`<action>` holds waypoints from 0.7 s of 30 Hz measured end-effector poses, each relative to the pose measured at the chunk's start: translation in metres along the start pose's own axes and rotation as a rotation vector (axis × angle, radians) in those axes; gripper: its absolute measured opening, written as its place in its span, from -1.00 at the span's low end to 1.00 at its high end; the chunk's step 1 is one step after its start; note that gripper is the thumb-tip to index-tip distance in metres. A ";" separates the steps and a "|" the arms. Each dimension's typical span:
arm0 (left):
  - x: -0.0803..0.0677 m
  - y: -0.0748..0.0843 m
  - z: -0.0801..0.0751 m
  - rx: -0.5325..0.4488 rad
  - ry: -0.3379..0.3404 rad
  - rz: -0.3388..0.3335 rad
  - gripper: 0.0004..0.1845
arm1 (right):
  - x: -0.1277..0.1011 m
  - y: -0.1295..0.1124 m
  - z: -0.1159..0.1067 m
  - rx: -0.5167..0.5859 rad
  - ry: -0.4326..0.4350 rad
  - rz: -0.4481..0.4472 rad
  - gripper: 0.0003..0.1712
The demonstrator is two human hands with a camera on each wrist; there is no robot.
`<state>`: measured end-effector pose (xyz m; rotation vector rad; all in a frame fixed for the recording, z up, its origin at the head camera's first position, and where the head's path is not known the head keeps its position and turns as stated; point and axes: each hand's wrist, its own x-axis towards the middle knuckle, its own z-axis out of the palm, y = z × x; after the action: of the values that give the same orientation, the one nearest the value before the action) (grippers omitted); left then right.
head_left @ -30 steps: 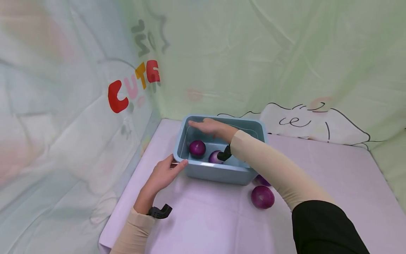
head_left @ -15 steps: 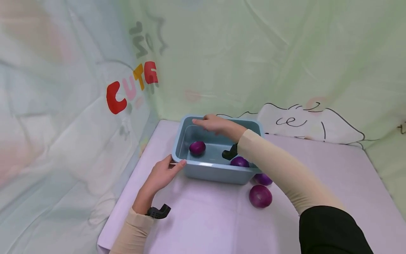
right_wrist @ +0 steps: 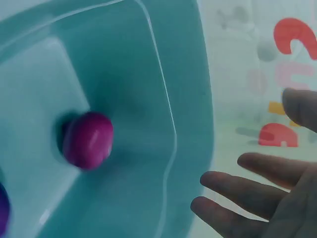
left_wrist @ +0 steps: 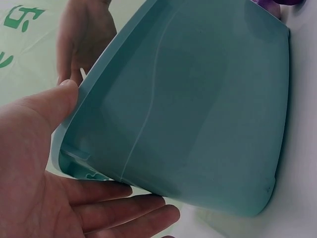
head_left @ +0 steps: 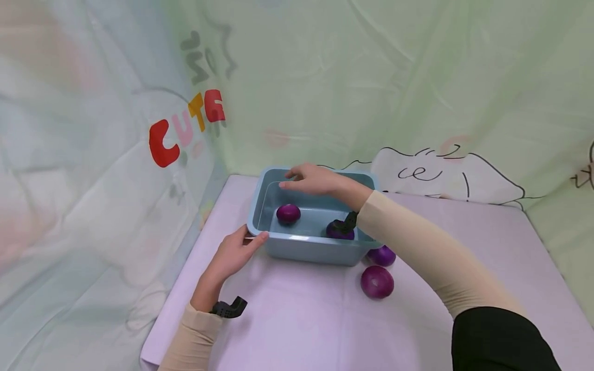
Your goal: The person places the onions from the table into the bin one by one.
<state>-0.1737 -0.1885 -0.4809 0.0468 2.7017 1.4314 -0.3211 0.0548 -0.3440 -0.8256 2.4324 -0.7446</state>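
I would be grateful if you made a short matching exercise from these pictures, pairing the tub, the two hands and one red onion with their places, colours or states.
Column one:
1. Plastic tub
2. Left hand
3. Right hand
4. Nearest red onion

Column two:
A. At the tub's near left corner, thumb on the rim
B. On the pale lilac cloth, outside the tub
C. Light blue, with two other red onions inside
D. Over the tub, holding nothing

Pairs: 1-C; 2-A; 3-D; 4-B

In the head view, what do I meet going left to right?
Red letter C, left hand, left onion in the blue bin, right onion in it, nearer onion outside it, black sleeve.
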 end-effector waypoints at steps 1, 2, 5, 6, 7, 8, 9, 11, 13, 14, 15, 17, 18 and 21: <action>0.000 0.000 0.000 -0.001 -0.001 -0.001 -0.01 | -0.005 -0.002 0.000 -0.019 -0.001 -0.017 -0.21; 0.000 0.000 0.000 -0.002 -0.001 -0.003 -0.01 | -0.009 -0.002 -0.001 -0.041 0.000 -0.032 -0.21; 0.000 -0.001 0.000 -0.003 0.000 -0.008 -0.01 | -0.027 -0.006 -0.004 -0.119 0.010 -0.072 -0.21; 0.000 -0.001 0.000 -0.003 0.000 -0.010 -0.01 | -0.034 -0.007 -0.005 -0.147 0.018 -0.078 -0.20; 0.000 -0.001 0.001 -0.002 -0.001 -0.008 -0.02 | -0.041 -0.007 -0.006 -0.182 0.030 -0.082 -0.18; 0.001 -0.001 0.001 0.000 -0.001 -0.006 -0.02 | -0.048 -0.007 -0.007 -0.223 0.046 -0.082 -0.17; 0.001 -0.001 0.002 0.001 -0.002 -0.005 -0.03 | -0.056 -0.006 -0.009 -0.262 0.064 -0.077 -0.15; 0.001 0.000 0.002 0.002 0.000 0.001 -0.04 | -0.070 -0.005 -0.012 -0.327 0.099 -0.058 -0.12; 0.001 0.000 0.002 0.001 0.000 0.006 -0.05 | -0.083 -0.002 -0.015 -0.385 0.131 -0.033 -0.08; 0.001 0.000 0.002 -0.001 0.001 0.006 -0.05 | -0.089 -0.001 -0.016 -0.405 0.142 -0.022 -0.07; 0.001 0.001 0.002 -0.003 0.000 0.004 -0.05 | -0.095 0.001 -0.018 -0.418 0.148 -0.009 -0.05; 0.001 0.001 0.002 -0.006 -0.003 0.003 -0.03 | -0.106 0.005 -0.019 -0.434 0.151 0.013 -0.03; 0.000 0.001 0.001 -0.006 -0.004 0.000 -0.02 | -0.111 0.008 -0.018 -0.439 0.152 0.021 -0.02; -0.002 -0.001 0.001 -0.005 -0.006 -0.009 0.00 | -0.125 0.016 -0.014 -0.447 0.149 0.043 0.00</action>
<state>-0.1717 -0.1880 -0.4824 0.0391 2.6900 1.4339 -0.2459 0.1525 -0.3128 -0.9003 2.7913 -0.2501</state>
